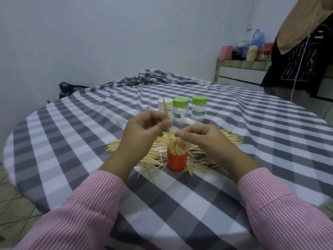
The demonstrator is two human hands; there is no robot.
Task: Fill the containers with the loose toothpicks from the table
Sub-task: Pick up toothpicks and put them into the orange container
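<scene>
An open red container (177, 161) stands upright mid-table, packed with toothpicks standing on end. Around and behind it lies a wide heap of loose toothpicks (203, 139) on the checked cloth. My left hand (146, 127) pinches a small bunch of toothpicks (166, 116) above the red container, their tips pointing down toward its mouth. My right hand (200, 135) hovers just right of that bunch, its thumb and forefinger pinching a toothpick at the container's top. Behind stand three lidded clear containers: one with a white lid (164, 103) and two with green lids (180, 110) (198, 108).
The round table (72, 141) wears a grey and white checked cloth, bunched at the far edge (153, 76). A person in dark clothes (297, 65) stands at the right. A tiled counter with bags (243, 56) is beyond. A dark bag (66, 89) sits behind the table's left.
</scene>
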